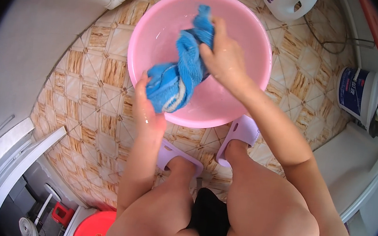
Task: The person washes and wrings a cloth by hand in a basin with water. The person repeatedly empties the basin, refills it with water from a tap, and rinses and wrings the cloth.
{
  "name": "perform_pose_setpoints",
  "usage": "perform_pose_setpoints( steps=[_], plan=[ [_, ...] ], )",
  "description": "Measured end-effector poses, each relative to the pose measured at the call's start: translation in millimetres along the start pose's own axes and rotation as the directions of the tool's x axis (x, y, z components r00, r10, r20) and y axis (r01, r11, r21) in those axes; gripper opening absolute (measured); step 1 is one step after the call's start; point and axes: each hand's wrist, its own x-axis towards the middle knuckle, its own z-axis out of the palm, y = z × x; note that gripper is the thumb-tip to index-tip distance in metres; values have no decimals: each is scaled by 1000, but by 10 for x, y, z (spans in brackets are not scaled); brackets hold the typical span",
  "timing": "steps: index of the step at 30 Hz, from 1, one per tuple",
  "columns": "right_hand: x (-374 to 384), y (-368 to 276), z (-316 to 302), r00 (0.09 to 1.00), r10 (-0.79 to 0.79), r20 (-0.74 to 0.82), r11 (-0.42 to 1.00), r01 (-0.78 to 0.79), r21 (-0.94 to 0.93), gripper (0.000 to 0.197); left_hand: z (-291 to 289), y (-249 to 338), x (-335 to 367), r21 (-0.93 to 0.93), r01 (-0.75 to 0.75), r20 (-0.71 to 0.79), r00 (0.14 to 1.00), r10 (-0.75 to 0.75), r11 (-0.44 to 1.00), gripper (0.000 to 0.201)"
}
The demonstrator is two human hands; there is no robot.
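A wet, twisted blue cloth [187, 62] with a white stripe near its lower end is held over a round pink basin [137, 47]. My left hand [147, 108] grips the bunched lower end by the basin's near left rim. Higher up and to the right, my right hand [224, 56] is closed round the narrow upper part of the cloth. Both hands look wet. The fingertips of each hand are partly hidden by the cloth. The basin stands on the tiled floor in front of my feet.
My feet wear lilac slippers [242, 132] close to the basin. A white jug [288, 1] stands beyond it at the right. Farther right are a white and blue bucket [357, 93] and a white bench-like surface [356, 160]. A red basin [95, 228] sits at lower left.
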Motion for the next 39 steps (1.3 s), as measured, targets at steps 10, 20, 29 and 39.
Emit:
perform_pose_setpoints(
  steps=[10,20,29,39],
  plan=[
    [-33,360,-200,914,243,325,808,-6,-589,40,-74,335,-86,178,-238,347,923,165,955,70],
    [-36,544,351,681,102,725,870,293,-397,50,-113,271,107,445,-158,219,974,64,882,61],
    [-23,713,290,894,50,445,982,36,-184,25,31,-23,331,665,-747,681,608,408,2,42],
    [-22,708,316,960,-66,272,993,36,113,13,82,-98,749,598,-702,801,539,261,-387,27]
  ],
)
